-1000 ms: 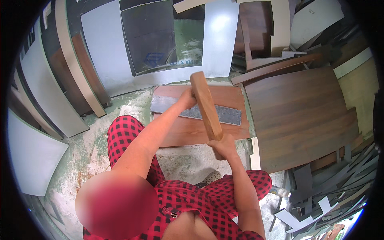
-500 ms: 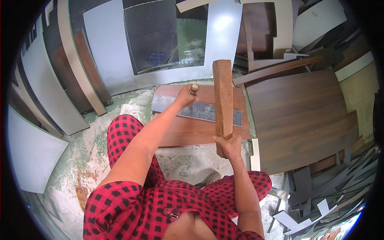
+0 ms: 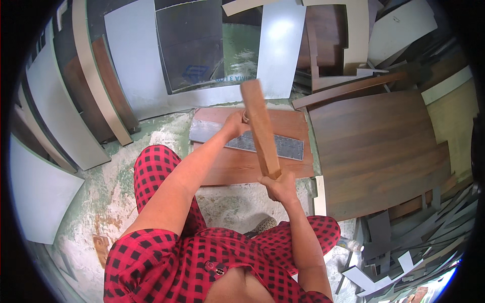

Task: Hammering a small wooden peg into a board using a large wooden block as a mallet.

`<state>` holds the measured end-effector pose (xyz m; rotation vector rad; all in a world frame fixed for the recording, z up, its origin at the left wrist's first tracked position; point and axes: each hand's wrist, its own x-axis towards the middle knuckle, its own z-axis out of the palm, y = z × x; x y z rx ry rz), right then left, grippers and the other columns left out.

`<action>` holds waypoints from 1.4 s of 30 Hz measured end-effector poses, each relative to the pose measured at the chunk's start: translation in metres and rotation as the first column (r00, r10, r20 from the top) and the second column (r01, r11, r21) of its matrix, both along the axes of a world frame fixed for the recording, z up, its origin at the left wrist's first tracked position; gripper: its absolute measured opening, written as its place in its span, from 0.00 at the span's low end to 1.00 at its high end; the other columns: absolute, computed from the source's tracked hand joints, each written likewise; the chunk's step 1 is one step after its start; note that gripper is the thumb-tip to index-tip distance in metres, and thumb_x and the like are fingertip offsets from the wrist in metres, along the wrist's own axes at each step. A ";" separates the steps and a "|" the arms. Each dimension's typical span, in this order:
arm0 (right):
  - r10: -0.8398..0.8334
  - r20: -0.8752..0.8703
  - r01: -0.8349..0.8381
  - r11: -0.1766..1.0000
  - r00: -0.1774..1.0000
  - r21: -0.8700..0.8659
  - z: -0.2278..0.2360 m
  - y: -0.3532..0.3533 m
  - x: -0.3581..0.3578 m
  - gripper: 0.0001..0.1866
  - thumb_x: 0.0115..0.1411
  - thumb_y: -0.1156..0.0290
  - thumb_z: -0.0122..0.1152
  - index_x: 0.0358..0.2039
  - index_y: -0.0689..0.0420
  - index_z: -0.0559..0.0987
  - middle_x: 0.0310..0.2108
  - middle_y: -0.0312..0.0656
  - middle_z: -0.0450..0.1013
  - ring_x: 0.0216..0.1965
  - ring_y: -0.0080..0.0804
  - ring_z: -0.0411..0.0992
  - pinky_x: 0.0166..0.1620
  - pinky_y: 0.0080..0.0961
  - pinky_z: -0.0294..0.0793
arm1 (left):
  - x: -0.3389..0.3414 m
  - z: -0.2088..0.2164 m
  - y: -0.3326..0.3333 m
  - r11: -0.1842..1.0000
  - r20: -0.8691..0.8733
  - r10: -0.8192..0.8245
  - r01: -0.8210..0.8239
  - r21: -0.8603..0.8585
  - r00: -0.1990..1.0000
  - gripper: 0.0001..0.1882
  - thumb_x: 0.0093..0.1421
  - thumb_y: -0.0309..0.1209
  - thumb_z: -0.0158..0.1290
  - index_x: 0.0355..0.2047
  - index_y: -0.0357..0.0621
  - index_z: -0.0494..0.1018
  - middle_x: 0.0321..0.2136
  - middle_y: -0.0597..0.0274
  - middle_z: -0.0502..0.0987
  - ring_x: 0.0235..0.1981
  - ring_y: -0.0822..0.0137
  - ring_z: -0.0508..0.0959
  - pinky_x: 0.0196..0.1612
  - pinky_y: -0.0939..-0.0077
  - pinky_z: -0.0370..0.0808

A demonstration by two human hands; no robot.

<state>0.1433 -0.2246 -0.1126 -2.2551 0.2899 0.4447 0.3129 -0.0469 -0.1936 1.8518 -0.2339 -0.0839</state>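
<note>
My right hand is wrapped round the lower end of a thick wooden block, which tilts up and to the left. My left hand grips an upright chisel, mostly hidden by fingers and the block. The block's upper part overlaps the chisel's top in the picture; whether they touch I cannot tell. Beneath them a narrow grey strip lies across a reddish-brown board on the floor. Where the chisel's tip meets the strip is hidden.
A large dark brown panel lies to the right. White and brown boards lean at the left, and a white frame-shaped panel stands behind. Loose offcuts pile up at the lower right, beside a bottle. My crossed legs border the floor board.
The wooden block in my right hand has swung left and tilted over toward the chisel. My right hand shifted slightly left; my left hand stays nearly in place.
</note>
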 end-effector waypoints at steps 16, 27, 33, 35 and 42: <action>-0.120 0.109 0.107 0.986 0.987 0.125 -0.001 -0.003 -0.002 0.26 0.36 0.61 0.68 0.31 0.68 0.74 0.22 0.52 0.74 0.25 0.40 0.74 0.30 0.34 0.72 | 0.005 -0.018 0.012 0.991 0.002 0.134 -0.134 0.013 0.991 0.21 0.44 0.31 0.61 0.40 0.42 0.72 0.30 0.57 0.77 0.31 0.63 0.77 0.37 0.71 0.71; -0.211 0.301 0.103 0.936 0.930 0.337 0.013 0.012 -0.005 0.27 0.38 0.60 0.67 0.35 0.67 0.73 0.25 0.52 0.74 0.28 0.41 0.75 0.32 0.33 0.72 | 0.005 -0.009 0.022 0.982 -0.002 0.152 -0.150 0.117 0.988 0.25 0.41 0.37 0.64 0.39 0.42 0.72 0.29 0.54 0.78 0.33 0.57 0.77 0.38 0.68 0.71; 0.053 0.078 -0.042 0.990 0.996 -0.135 0.006 0.013 0.001 0.30 0.36 0.59 0.67 0.38 0.65 0.74 0.27 0.57 0.74 0.32 0.50 0.74 0.35 0.36 0.72 | 0.009 -0.027 0.022 0.983 0.128 0.118 -0.134 0.124 0.985 0.22 0.41 0.35 0.64 0.37 0.44 0.72 0.30 0.55 0.78 0.34 0.55 0.77 0.38 0.66 0.71; 0.077 0.063 -0.066 0.985 0.995 -0.162 0.011 0.014 0.000 0.30 0.36 0.59 0.67 0.39 0.65 0.74 0.28 0.58 0.74 0.33 0.52 0.73 0.36 0.37 0.71 | 0.007 -0.022 0.019 0.971 0.177 0.138 -0.168 0.169 0.975 0.22 0.41 0.35 0.64 0.37 0.45 0.72 0.30 0.54 0.77 0.34 0.54 0.76 0.38 0.66 0.71; -0.162 0.529 0.021 0.965 0.833 0.262 0.010 0.020 -0.004 0.27 0.37 0.62 0.67 0.37 0.65 0.74 0.26 0.49 0.73 0.28 0.41 0.72 0.33 0.33 0.71 | 0.002 -0.006 0.011 0.987 0.046 0.124 -0.128 0.096 0.991 0.20 0.41 0.31 0.63 0.36 0.44 0.72 0.33 0.52 0.77 0.37 0.52 0.76 0.38 0.64 0.71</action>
